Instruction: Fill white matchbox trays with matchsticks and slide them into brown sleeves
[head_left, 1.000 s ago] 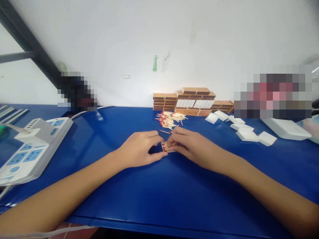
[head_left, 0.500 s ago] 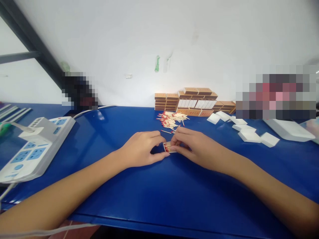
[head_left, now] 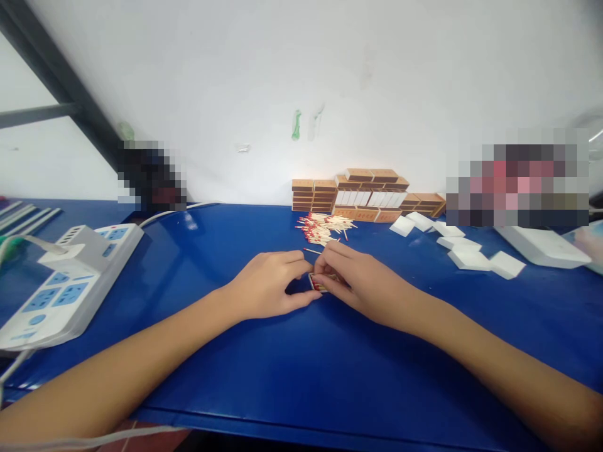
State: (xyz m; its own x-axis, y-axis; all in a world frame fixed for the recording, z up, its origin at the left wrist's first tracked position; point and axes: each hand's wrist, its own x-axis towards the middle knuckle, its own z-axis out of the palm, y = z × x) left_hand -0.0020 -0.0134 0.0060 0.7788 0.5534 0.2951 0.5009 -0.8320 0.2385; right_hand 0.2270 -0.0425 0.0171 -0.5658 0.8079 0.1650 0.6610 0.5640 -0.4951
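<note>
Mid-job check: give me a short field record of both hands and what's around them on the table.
left hand: pinches left end of match tray
right hand: grips same tray from the right
tray: on blue table, red-tipped matches inside
behind hands: loose matches in a pile
at wall: stacked matchboxes
right side: white boxes
left side: power strip

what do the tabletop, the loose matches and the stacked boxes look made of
Tabletop: glossy blue, likely painted metal or laminate; it shows reflections.
Loose matches: pale sticks, seemingly wood, with matte red heads.
Stacked boxes: matte tan, probably cardboard, with sharp flat faces.
</note>
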